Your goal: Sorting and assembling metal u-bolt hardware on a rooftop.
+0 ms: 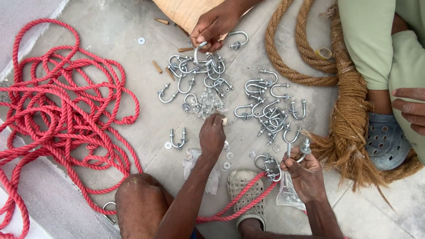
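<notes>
Steel U-bolts lie in two heaps (197, 73) (270, 106). Left hand (212, 135) pinches a small nut; right hand (303, 172) grips one U-bolt (299, 150). Third hand (214, 24) grasps another.

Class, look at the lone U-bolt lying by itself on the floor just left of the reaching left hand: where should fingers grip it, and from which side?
Probably grip the lone U-bolt at its curved bend, coming from above on the near side. It lies flat, bend toward the wearer, both threaded legs pointing away, with bare floor around it. The left hand is nearest.
</notes>
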